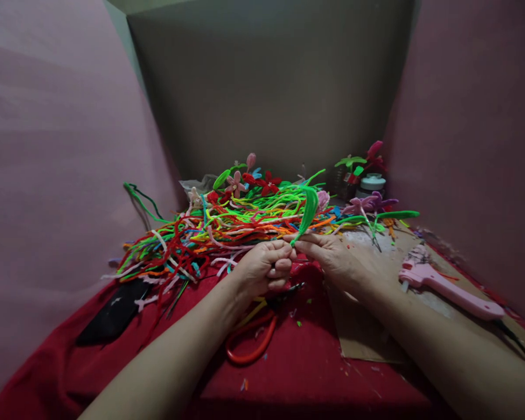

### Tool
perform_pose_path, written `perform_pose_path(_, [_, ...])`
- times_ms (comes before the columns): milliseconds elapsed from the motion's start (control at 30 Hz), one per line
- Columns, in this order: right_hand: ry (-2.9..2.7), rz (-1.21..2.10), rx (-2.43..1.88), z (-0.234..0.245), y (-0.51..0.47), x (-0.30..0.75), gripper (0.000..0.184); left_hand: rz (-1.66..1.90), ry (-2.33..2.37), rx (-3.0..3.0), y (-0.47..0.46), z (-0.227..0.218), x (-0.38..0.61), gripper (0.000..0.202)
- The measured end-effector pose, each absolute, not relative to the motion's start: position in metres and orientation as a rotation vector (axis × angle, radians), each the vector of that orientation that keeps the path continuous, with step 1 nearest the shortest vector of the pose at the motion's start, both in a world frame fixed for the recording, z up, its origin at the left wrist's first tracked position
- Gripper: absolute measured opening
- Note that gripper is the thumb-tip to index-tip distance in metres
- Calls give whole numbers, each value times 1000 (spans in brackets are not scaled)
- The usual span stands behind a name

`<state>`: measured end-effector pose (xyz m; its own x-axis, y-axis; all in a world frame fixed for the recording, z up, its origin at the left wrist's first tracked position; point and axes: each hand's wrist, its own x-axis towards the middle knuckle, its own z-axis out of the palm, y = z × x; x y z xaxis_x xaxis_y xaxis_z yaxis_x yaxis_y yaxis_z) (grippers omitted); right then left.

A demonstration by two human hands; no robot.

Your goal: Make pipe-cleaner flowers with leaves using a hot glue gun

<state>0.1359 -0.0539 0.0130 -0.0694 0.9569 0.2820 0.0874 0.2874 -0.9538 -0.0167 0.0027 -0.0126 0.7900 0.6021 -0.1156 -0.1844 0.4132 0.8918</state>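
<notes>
A green pipe-cleaner leaf (pixel 308 213) stands upright between my two hands, its curved tip pointing up. My left hand (pixel 269 268) is closed, with thumb and finger pinching the twisted base of the leaf. From the other side, the thumb and fingertips of my right hand (pixel 335 256) close on the same base. Below my left hand, a cutting tool with red-orange handles (pixel 256 357) lies on the red cloth (pixel 306 373); my left hand hides part of it. Just beyond my hands spreads a big heap of multicoloured pipe cleaners (pixel 245 219).
At right, a pink glue gun (pixel 455 289) rests on a cardboard sheet (pixel 367 344). A black phone-like slab (pixel 114 312) lies left. Pipe-cleaner flowers (pixel 269 184) sit behind the heap. A lidded jar (pixel 373 184) stands back right. Pink side walls (pixel 476 146) flank the table.
</notes>
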Motion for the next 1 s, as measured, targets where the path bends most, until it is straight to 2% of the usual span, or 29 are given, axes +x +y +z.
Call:
perform_pose_path(267, [-1495,997,-950,0,-46,138,17,455,348,981,0,-16,-16,13])
perform_pose_path(467, [-1504,839,-1126,11,-55,136,21,823,752,1479,-9,-24,-1,18])
perform_pose_path(567, [-1523,762,-1129,12,-56,135,21,1072,913,1891,-12,-30,0,11])
perform_pose_path(667, [-1523,742,-1098,9,-53,134,23,1136,946,2083,-11,-34,-2,13])
perform_pose_path(1000, [-1507,840,-1062,2,-47,139,15,885,811,1579,-7,-23,-3,24])
